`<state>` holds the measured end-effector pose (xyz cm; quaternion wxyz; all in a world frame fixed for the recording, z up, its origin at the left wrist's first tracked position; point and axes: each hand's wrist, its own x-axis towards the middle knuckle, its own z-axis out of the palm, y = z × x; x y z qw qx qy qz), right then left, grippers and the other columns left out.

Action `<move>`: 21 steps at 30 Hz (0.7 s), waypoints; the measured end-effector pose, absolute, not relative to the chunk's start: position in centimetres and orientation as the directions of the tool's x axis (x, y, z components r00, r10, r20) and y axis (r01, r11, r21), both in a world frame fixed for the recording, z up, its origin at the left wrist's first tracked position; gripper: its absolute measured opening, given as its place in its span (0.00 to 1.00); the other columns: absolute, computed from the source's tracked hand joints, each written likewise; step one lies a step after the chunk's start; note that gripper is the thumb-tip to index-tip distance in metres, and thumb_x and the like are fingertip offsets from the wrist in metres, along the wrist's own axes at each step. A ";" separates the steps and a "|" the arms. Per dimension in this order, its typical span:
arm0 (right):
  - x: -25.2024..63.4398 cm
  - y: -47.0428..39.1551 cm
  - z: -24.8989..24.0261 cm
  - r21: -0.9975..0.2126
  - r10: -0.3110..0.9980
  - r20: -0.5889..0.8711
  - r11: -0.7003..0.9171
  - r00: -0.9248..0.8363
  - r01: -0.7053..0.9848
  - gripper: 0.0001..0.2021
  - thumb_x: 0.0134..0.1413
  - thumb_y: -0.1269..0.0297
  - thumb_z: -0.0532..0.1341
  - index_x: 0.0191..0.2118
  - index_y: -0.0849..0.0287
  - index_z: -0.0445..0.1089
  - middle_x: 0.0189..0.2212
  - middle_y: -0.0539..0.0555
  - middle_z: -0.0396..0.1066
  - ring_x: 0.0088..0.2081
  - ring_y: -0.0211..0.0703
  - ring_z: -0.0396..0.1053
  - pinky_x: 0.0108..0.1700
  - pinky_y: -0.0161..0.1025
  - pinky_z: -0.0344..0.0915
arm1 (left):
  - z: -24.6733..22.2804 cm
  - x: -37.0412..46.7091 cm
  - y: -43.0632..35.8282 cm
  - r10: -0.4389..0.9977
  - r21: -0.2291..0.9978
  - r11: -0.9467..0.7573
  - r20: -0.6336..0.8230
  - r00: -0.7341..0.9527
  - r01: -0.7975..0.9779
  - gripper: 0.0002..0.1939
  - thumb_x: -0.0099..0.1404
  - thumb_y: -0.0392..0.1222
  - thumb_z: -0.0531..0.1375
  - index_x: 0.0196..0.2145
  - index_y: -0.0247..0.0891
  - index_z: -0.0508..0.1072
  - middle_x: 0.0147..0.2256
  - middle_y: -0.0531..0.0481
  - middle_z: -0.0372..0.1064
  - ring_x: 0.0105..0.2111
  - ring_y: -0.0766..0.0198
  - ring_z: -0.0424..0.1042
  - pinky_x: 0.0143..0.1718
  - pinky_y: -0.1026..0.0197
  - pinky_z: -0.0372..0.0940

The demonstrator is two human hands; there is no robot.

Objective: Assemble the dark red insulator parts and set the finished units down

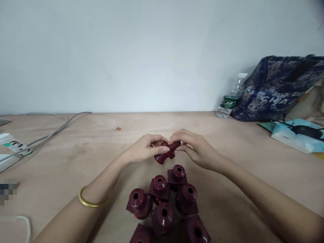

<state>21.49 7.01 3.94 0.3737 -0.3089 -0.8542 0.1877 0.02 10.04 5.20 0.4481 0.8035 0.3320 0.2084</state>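
A dark red plastic part (162, 158) is held above the wooden table, tilted, between both hands. My left hand (149, 148) grips its left side, with the thumb across the front. At its upper right end, my right hand (191, 146) pinches the part between thumb and fingers. Just below the hands, several similar dark red parts stand grouped on the table, among them one (178, 173) at the back, one (138, 202) at the left and one (163, 217) in the middle. Their round tops have a dark hole.
A water bottle (229, 98) leans by a dark patterned bag (275, 89) at the back right. A light blue packet (298, 135) lies at the right. Grey cables (59, 130) and a white package (12, 150) lie at the left; a small brown scrap (118, 129) sits near the wall.
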 end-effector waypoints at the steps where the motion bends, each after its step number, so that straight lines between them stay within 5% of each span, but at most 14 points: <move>1: 21.5 7.0 4.0 -0.581 0.676 0.515 0.727 -0.526 0.366 0.17 0.55 0.80 0.53 0.43 0.54 0.70 0.41 0.54 0.70 0.44 0.43 0.67 0.46 0.42 0.66 | 5.2 -0.1 10.2 0.709 0.889 -0.332 0.015 0.705 0.315 0.16 0.62 0.48 0.59 0.43 0.35 0.73 0.36 0.46 0.75 0.35 0.61 0.73 0.37 0.59 0.66; 7: 21.2 6.7 4.1 -0.696 0.723 0.518 0.667 -0.457 0.267 0.14 0.55 0.76 0.55 0.44 0.53 0.70 0.44 0.54 0.70 0.45 0.44 0.69 0.45 0.43 0.68 | 4.2 -0.1 10.6 0.737 0.993 -0.023 -0.062 0.673 0.116 0.20 0.60 0.54 0.57 0.33 0.32 0.74 0.30 0.43 0.75 0.30 0.59 0.73 0.32 0.58 0.66; 10: 21.1 6.7 3.7 -0.807 0.835 0.385 0.511 -0.393 0.295 0.19 0.55 0.66 0.59 0.54 0.52 0.63 0.50 0.57 0.66 0.41 0.43 0.71 0.36 0.39 0.71 | 4.2 0.5 9.9 0.808 0.959 -0.182 0.019 0.589 0.218 0.18 0.60 0.53 0.57 0.34 0.33 0.73 0.27 0.45 0.74 0.24 0.64 0.69 0.27 0.61 0.63; 12: 21.0 6.7 3.5 -0.857 0.898 0.233 0.370 -0.373 0.358 0.19 0.58 0.58 0.57 0.53 0.55 0.62 0.45 0.58 0.69 0.33 0.40 0.72 0.28 0.36 0.69 | 4.6 1.0 9.2 0.826 0.835 -0.409 0.168 0.538 0.367 0.15 0.59 0.50 0.61 0.36 0.35 0.73 0.29 0.47 0.74 0.26 0.64 0.69 0.28 0.62 0.63; 14: 21.0 6.9 3.6 -0.818 0.910 0.205 0.361 -0.359 0.447 0.14 0.60 0.56 0.54 0.45 0.59 0.68 0.35 0.55 0.72 0.28 0.38 0.70 0.26 0.35 0.67 | 4.9 1.3 8.8 0.780 0.653 -0.593 0.320 0.538 0.471 0.13 0.57 0.47 0.62 0.37 0.38 0.74 0.31 0.48 0.73 0.30 0.62 0.70 0.33 0.60 0.64; 16: 21.6 7.1 3.9 -0.711 0.875 0.338 0.478 -0.345 0.515 0.09 0.59 0.62 0.55 0.40 0.59 0.69 0.33 0.54 0.72 0.32 0.40 0.70 0.32 0.37 0.67 | 4.8 1.0 8.9 0.741 0.592 -0.645 0.330 0.585 0.484 0.11 0.59 0.46 0.61 0.38 0.39 0.75 0.34 0.48 0.74 0.33 0.62 0.71 0.36 0.59 0.64; 19: 23.5 7.9 4.2 -0.530 0.812 0.479 0.570 -0.333 0.628 0.09 0.54 0.72 0.56 0.41 0.58 0.68 0.38 0.55 0.72 0.39 0.44 0.70 0.37 0.39 0.65 | 3.6 -0.5 10.4 0.820 0.751 -0.485 0.213 0.531 0.448 0.14 0.63 0.48 0.57 0.41 0.37 0.73 0.35 0.47 0.75 0.30 0.63 0.73 0.34 0.59 0.66; 21: 25.1 8.7 3.6 -0.479 0.861 0.365 0.500 -0.355 0.721 0.10 0.52 0.73 0.57 0.40 0.57 0.69 0.36 0.54 0.73 0.37 0.44 0.70 0.37 0.39 0.64 | 2.2 -1.9 11.9 0.913 0.816 -0.363 0.215 0.347 0.449 0.16 0.62 0.49 0.57 0.43 0.36 0.71 0.37 0.45 0.75 0.33 0.61 0.75 0.37 0.58 0.68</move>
